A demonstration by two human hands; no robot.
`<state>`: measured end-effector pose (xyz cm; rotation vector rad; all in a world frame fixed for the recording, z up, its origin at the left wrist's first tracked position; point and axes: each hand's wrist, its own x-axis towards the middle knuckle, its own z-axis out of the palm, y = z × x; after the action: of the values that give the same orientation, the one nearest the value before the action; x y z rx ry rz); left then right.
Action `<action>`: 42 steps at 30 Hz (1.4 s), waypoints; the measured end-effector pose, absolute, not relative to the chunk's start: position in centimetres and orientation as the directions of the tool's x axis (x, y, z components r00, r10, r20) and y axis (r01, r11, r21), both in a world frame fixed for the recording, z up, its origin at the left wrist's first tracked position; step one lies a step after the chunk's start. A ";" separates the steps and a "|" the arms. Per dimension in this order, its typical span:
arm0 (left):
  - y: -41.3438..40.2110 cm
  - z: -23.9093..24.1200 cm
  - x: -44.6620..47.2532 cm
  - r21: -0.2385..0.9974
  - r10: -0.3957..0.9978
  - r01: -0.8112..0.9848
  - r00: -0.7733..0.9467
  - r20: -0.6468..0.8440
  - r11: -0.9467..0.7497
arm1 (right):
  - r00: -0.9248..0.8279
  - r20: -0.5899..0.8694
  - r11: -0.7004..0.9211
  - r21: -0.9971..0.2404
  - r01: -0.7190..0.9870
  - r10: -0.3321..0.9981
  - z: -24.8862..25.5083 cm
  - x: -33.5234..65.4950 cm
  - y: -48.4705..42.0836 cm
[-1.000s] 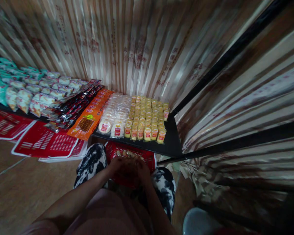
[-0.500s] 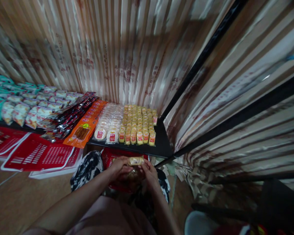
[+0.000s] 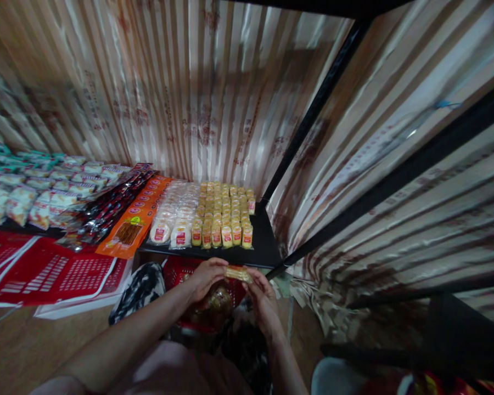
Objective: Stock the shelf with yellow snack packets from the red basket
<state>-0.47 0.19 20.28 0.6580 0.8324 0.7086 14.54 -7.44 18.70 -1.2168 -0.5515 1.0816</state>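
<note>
Between my two hands is a small yellow wrapped snack cake (image 3: 237, 274), held level in front of the shelf edge. My left hand (image 3: 208, 278) pinches its left end, and my right hand (image 3: 262, 291) grips the right end. Below them, a red basket (image 3: 176, 274) sits between my knees with clear-wrapped items (image 3: 217, 300) in it; their kind is hard to make out. Just beyond, rows of similar yellow snack cakes (image 3: 222, 219) stand on the black shelf (image 3: 263, 241), beside clear packs of round white crackers (image 3: 180, 236).
Left along the shelf lie an orange snack packet (image 3: 127, 230), dark red packets (image 3: 107, 203) and white snack bags (image 3: 41, 203). Red baskets (image 3: 53, 269) rest below them. Black metal posts (image 3: 313, 109) rise at right before a striped sheet (image 3: 168, 82). A pale tub (image 3: 337, 376) stands lower right.
The view has shifted slightly, so the shelf appears further left and lower. The snack cake has turned in my hands, its right end now tilted lower. More of the basket's contents shows.
</note>
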 end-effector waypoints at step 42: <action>7.8 24.7 12.6 0.584 0.647 0.421 0.721 0.249 -0.694 | 0.760 0.073 0.143 -0.989 -0.026 0.646 19.7 25.8 7.5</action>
<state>12.65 7.81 24.72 2.4284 0.8135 0.6091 25.77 7.46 19.66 -1.3537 -0.5622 0.5232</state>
